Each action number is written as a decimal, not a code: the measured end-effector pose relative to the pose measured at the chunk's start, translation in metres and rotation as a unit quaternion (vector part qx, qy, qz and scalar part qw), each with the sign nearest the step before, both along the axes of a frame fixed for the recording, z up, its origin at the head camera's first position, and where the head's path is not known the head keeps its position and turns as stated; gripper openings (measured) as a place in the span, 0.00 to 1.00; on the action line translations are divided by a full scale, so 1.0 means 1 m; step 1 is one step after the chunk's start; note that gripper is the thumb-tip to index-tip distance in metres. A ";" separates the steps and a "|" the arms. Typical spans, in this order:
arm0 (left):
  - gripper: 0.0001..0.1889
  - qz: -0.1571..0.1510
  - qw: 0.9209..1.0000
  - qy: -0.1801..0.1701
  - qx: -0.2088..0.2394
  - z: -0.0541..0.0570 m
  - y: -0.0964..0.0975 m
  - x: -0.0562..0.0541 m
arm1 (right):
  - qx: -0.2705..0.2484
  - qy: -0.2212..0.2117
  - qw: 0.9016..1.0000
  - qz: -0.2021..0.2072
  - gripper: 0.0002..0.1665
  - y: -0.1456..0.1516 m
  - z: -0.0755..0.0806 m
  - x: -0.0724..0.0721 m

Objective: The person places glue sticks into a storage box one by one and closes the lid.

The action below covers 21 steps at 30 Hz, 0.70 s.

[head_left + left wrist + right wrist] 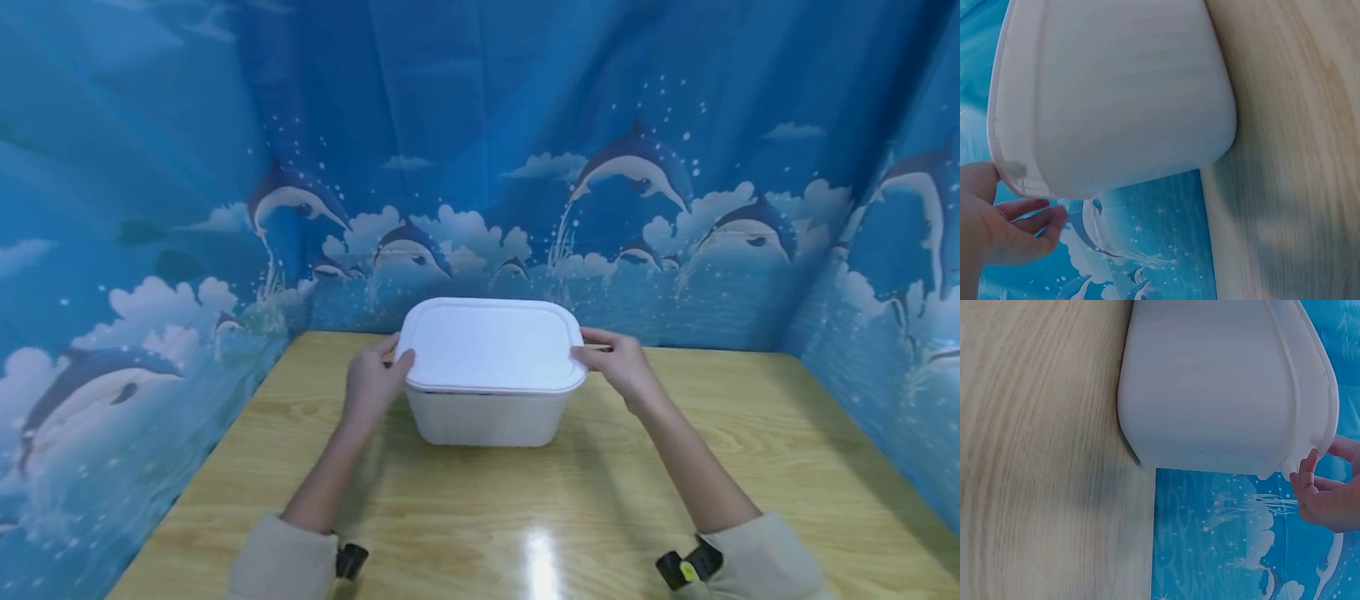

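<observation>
A white storage box [487, 419] with rounded corners stands upright on the table, its white lid [491, 343] over the top. At the lid's left end, my left hand [371, 379] pinches the rim, thumb on top and fingers beneath. My right hand [622, 365] grips the opposite end the same way. A thin dark line shows under the lid's front edge. In the right wrist view, the lid's rim [1329, 394] stands slightly apart from the box wall [1210, 387] near the fingers. What the box holds is hidden.
The wooden table [465, 517] reaches back to a blue curtain [450, 125] printed with dolphins and clouds, which also hangs along both sides. Light sleeves [285, 558] and dark wrist devices [690, 567] show at the bottom of the head view.
</observation>
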<state>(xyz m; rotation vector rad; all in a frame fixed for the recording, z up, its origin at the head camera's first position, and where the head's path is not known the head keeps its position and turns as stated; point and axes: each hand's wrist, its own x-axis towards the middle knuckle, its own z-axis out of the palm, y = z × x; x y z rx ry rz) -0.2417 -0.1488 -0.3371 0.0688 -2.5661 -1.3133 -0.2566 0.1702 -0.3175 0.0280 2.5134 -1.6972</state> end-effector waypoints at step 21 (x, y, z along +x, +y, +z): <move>0.22 -0.002 0.999 -0.006 -0.047 -0.015 0.004 -0.004 | 0.025 -0.009 1.000 -0.016 0.31 -0.009 -0.009 -0.009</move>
